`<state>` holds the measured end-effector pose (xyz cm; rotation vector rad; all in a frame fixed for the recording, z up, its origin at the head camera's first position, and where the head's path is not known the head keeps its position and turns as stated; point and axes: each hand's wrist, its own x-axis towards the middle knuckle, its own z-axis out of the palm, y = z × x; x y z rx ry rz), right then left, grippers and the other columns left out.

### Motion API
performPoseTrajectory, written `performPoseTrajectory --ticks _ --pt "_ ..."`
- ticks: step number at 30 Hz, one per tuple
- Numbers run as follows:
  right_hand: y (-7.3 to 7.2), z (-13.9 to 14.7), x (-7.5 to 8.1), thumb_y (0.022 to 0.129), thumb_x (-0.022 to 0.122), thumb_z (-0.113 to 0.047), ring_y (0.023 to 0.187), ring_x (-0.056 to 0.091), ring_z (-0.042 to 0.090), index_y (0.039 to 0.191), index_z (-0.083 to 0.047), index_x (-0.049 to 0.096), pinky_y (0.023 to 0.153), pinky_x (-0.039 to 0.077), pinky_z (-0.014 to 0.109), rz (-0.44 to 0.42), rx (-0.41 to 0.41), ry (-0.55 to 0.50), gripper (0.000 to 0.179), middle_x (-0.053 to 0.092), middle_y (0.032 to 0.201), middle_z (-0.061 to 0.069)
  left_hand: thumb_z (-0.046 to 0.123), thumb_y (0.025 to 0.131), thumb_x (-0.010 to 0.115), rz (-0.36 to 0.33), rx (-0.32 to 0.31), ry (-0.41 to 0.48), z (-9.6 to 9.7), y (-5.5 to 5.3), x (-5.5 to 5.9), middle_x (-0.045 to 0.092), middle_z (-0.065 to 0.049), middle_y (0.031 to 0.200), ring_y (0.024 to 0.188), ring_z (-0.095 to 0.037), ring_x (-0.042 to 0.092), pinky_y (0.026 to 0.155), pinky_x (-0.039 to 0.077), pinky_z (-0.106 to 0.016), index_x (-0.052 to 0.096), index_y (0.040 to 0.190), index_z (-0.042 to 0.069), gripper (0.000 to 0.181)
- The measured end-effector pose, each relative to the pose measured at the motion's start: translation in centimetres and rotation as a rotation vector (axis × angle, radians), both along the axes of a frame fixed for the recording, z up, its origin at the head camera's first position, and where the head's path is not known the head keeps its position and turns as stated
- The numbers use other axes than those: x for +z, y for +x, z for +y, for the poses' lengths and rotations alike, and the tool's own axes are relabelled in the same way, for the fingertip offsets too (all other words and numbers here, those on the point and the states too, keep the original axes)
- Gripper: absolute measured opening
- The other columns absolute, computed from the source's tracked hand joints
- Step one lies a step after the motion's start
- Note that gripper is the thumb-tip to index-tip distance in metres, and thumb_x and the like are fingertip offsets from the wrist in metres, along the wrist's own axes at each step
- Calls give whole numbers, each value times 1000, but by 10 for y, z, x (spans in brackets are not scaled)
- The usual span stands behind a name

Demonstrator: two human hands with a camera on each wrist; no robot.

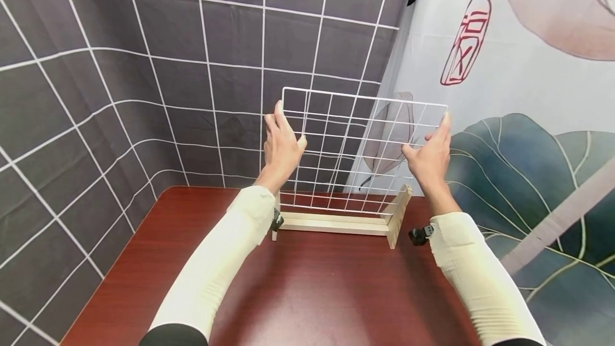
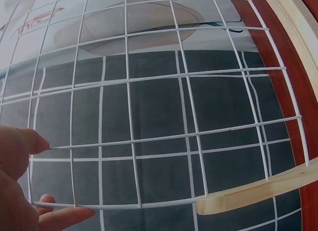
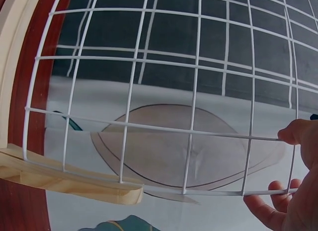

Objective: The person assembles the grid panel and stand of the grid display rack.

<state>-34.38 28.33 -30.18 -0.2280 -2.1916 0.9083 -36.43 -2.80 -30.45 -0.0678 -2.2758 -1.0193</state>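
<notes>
A white wire grid panel [image 1: 365,97] stands upright, tilted slightly, in a pale wooden stand [image 1: 336,223]. My left hand [image 1: 281,146] grips the panel's left edge near the top. In the left wrist view, its thumb [image 2: 34,141] lies on an inner wire and its fingers [image 2: 67,218] hook the outer rod. The right hand [image 1: 431,159] holds the opposite edge likewise, thumb [image 3: 293,131] inside and fingers [image 3: 266,211] around the outer rod. Low on the panel, its edges run along the stand's wooden side pieces [image 3: 74,180]. My left arm mostly hides the left side piece in the head view.
The stand rests on a red-brown table [image 1: 312,292] toward its back edge. Behind hangs a dark grey curtain [image 1: 230,36] with white grid lines. To the right is a white printed cloth [image 1: 432,41] with leaf shapes. Each wrist carries a small black camera [image 1: 421,235].
</notes>
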Motion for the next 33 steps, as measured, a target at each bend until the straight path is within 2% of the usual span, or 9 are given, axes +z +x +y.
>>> performPoseTrajectory --ticks 8,17,26,33 --pt "0 -1 -3 85 73 -20 108 53 42 164 -28 2 88 42 55 -5 -4 4 107 50 130 23 17 82 78 -3 -1 9 1 0 -3 39 -19 137 96 -38 59 67 55 -48 15 159 17 99" --pt "-1 -1 -13 84 74 -19 103 51 41 163 -28 3 85 42 54 0 -19 0 106 51 125 22 17 81 78 -27 7 1 1 0 -11 39 -18 136 94 -38 60 66 55 -47 16 159 16 99" --pt "-2 -2 -24 80 75 -16 105 53 45 164 -25 5 90 42 60 3 -20 -3 109 53 125 24 16 81 78 -44 6 5 1 1 -23 40 -17 136 97 -36 57 68 53 -47 16 159 15 99" --pt "-2 -3 -32 81 76 -17 103 53 43 163 -28 4 87 42 58 -13 -25 -19 110 52 125 21 14 80 78 -45 0 32 0 0 -30 40 -17 133 94 -36 58 67 54 -48 16 159 18 101"
